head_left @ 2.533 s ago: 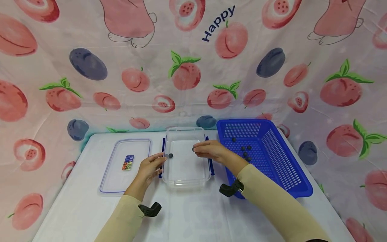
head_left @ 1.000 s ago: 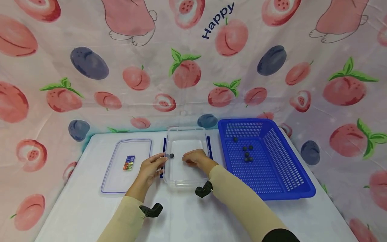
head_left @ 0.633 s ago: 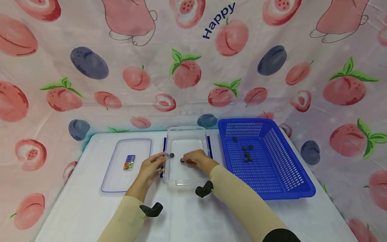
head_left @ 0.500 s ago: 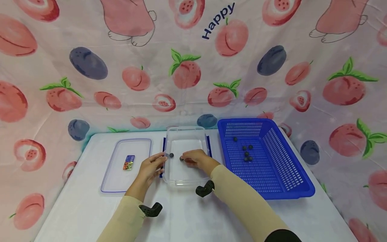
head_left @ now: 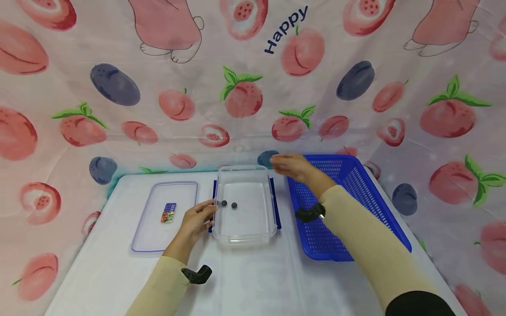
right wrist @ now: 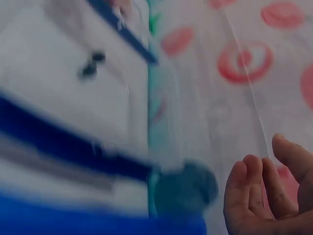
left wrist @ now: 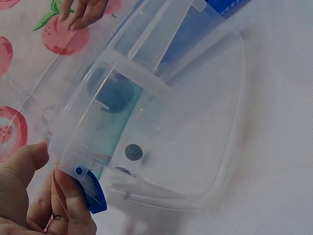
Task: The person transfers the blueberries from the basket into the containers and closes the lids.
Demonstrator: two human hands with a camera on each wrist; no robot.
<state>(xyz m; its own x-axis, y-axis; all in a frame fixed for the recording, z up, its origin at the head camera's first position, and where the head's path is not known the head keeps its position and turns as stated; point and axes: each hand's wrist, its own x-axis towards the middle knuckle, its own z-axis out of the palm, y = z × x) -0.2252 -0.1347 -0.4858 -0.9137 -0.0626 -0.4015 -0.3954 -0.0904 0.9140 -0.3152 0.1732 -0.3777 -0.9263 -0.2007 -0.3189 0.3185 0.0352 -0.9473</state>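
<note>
My left hand [head_left: 193, 223] grips the left side of a clear plastic food container [head_left: 253, 224]. In the left wrist view, its fingers are at the blue side latch [left wrist: 94, 192], with the thumb at the container's edge. Two small dark round balls, one at the left wall [head_left: 224, 203] and another beside it [head_left: 234, 205], lie inside. My right hand [head_left: 294, 167] is raised over the near-left edge of a blue plastic basket [head_left: 300, 215]. Its fingers are loosely bent in the right wrist view, holding nothing. My right arm hides the dark balls in the basket.
A clear lid [head_left: 148, 237] with a blue rim and a colourful label [head_left: 168, 212] lies left of the container. A white cloth covers the table [head_left: 245, 281]. Behind it hangs a peach-printed curtain [head_left: 166, 140].
My right hand has released a dark ball in the container beside the first one. It has then moved up and right to the basket. My left hand has stayed in place.
</note>
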